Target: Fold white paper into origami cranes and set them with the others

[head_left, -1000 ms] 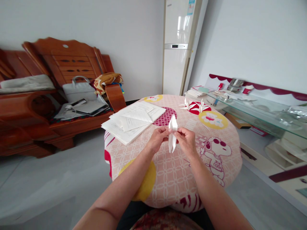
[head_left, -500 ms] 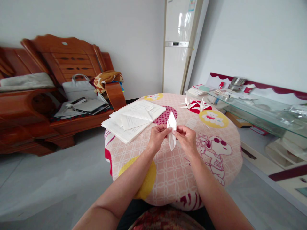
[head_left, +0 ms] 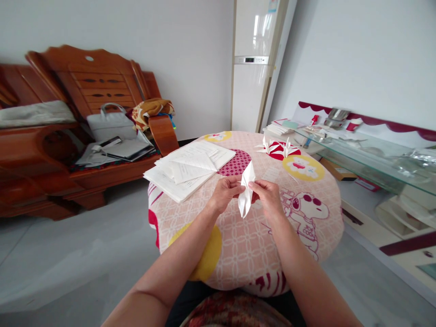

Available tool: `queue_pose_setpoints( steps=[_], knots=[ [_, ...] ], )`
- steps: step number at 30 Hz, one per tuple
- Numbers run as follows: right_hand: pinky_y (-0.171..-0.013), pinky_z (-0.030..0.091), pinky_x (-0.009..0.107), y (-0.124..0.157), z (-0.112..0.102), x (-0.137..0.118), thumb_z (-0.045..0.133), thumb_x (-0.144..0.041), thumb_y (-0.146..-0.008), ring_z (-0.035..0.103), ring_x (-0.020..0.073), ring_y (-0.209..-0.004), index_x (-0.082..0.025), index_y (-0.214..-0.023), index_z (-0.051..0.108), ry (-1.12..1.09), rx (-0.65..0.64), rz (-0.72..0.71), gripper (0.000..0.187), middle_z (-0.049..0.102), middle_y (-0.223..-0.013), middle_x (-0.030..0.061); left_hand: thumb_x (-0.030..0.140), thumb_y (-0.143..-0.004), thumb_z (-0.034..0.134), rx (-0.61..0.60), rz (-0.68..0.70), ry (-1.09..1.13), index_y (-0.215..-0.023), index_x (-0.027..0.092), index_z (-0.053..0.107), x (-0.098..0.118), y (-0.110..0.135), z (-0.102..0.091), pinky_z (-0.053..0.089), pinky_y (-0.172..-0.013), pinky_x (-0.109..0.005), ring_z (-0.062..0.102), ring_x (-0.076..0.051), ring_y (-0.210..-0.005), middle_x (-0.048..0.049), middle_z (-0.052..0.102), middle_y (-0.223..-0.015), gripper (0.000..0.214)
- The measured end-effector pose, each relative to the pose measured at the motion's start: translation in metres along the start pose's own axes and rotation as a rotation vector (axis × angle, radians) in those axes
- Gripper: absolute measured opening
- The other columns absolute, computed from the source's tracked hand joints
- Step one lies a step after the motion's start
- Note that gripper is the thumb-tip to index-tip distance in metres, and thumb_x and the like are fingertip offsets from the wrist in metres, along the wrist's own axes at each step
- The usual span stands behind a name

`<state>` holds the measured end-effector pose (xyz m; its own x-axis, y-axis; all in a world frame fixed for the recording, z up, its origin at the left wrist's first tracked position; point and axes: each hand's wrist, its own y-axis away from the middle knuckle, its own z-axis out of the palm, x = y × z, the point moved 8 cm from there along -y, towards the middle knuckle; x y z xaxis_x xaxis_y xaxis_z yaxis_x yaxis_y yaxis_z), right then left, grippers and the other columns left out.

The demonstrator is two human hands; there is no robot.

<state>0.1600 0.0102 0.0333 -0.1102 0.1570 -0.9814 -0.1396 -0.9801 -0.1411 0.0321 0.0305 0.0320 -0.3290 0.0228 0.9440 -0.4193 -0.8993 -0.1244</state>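
Folded paper (head_left: pixel 247 196) — between left hand (head_left: pixel 225 193) and right hand (head_left: pixel 270 195) — each pinching its middle.

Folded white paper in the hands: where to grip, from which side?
I'd pinch the folded white paper at its middle edges, coming in from both sides, much as the left hand and right hand hold it now. It is long and narrow, tapering to points at its far and near ends, which would probably bend more easily.
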Motion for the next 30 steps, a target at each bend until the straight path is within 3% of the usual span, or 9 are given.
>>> queue_pose_setpoints(
  steps=[5,10,15,18,22,27,30],
  knots=[
    [-0.042,0.039,0.022,0.0,0.0,-0.002,0.074,-0.04,-0.071,0.049,0.0102,-0.043,-0.018,-0.056,0.062,-0.026,-0.011,-0.04,0.029,0.055,-0.048,-0.003,0.03,-0.069,0.08,-0.011,0.007,-0.005,-0.108,0.011,0.07,0.001,0.001,0.002,0.05,-0.057,-0.024,0.064,-0.014,-0.057,-0.0034,0.07,-0.071,0.045],
    [-0.042,0.04,0.023,-0.001,-0.011,-0.005,0.072,-0.042,-0.073,0.048,0.0103,-0.043,-0.019,-0.058,0.061,-0.03,0.124,-0.116,0.03,0.054,-0.05,-0.0036,0.026,-0.069,0.078,0.007,0.065,-0.017,-0.12,0.013,0.063,0.006,0.003,0.007,0.052,-0.066,-0.027,0.067,-0.017,-0.068,-0.0055,0.071,-0.082,0.054],
    [-0.039,0.041,0.024,-0.001,-0.023,-0.003,0.073,-0.042,-0.072,0.049,0.0111,-0.04,-0.019,-0.062,0.064,-0.072,0.257,-0.105,0.026,0.057,-0.05,-0.0031,0.023,-0.065,0.079,0.033,0.082,-0.05,-0.103,0.014,0.062,0.003,0.003,0.008,0.051,-0.067,-0.027,0.068,-0.019,-0.074,-0.0072,0.072,-0.087,0.042],
    [-0.038,0.041,0.024,-0.001,-0.022,-0.003,0.074,-0.04,-0.07,0.049,0.011,-0.04,-0.018,-0.061,0.063,-0.105,0.254,-0.093,0.026,0.058,-0.049,-0.0024,0.026,-0.065,0.079,0.049,0.037,-0.057,-0.081,0.013,0.063,-0.002,0.001,0.005,0.05,-0.065,-0.026,0.063,-0.014,-0.066,-0.0039,0.069,-0.076,0.026],
    [-0.039,0.042,0.023,0.0,-0.021,-0.005,0.075,-0.04,-0.07,0.05,0.0106,-0.04,-0.018,-0.061,0.063,-0.123,0.236,-0.096,0.026,0.059,-0.05,-0.0021,0.029,-0.064,0.079,0.081,-0.009,-0.055,-0.066,0.013,0.06,-0.007,-0.001,0.0,0.047,-0.06,-0.024,0.055,-0.01,-0.055,0.0006,0.061,-0.062,0.024],
    [-0.045,0.046,0.023,-0.002,-0.018,-0.008,0.077,-0.035,-0.069,0.054,0.0106,-0.047,-0.017,-0.063,0.065,-0.156,0.166,-0.126,0.022,0.061,-0.056,-0.0022,0.03,-0.069,0.078,0.151,0.166,-0.173,-0.07,0.013,0.067,0.009,0.003,-0.004,0.042,-0.057,-0.022,0.056,-0.011,-0.058,-0.0018,0.065,-0.066,0.02],
    [-0.051,0.051,0.025,-0.004,-0.017,-0.009,0.078,-0.034,-0.068,0.058,0.0119,-0.054,-0.017,-0.067,0.066,-0.242,0.133,-0.125,0.021,0.064,-0.063,-0.0014,0.031,-0.072,0.077,0.141,0.249,-0.206,-0.078,0.013,0.071,0.017,0.006,-0.001,0.045,-0.06,-0.023,0.061,-0.013,-0.067,-0.0057,0.071,-0.081,0.019]
  ],
)
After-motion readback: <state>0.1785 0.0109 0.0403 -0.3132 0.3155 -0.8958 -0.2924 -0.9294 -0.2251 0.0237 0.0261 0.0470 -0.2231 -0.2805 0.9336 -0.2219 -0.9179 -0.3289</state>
